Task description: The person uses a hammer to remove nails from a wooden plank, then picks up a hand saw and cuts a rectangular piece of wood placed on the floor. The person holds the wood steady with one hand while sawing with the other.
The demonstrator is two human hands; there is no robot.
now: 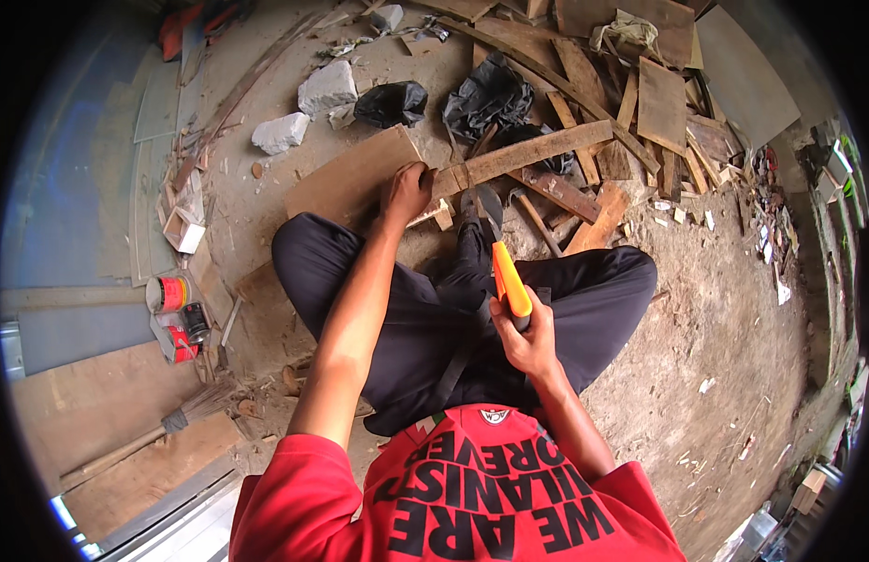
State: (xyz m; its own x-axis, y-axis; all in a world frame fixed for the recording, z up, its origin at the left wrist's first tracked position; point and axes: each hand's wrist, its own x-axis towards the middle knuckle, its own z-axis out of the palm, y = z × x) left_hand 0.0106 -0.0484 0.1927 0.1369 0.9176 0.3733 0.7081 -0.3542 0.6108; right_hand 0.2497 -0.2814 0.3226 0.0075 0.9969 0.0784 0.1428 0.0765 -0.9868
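My right hand point(528, 337) is closed round the orange-and-black handle of a handsaw point(509, 277). The saw's dark blade point(491, 208) points away from me, its far part close under the wooden plank point(537, 150); whether the teeth touch the wood I cannot tell. My left hand point(408, 193), fingers curled, grips the plank's left end. Beside that hand a flat wooden board point(352, 173) lies tilted, and a small light wood offcut point(434, 215) shows below. The plank slants up to the right in front of my crossed legs.
A hammer point(537, 223) lies right of the saw blade. Ahead are black plastic bags point(489, 96), white blocks point(327, 88) and heaped scrap wood point(661, 105). To the left stand tins point(169, 294) and a broom point(205, 403); glass-like sheets point(69, 187) lean there.
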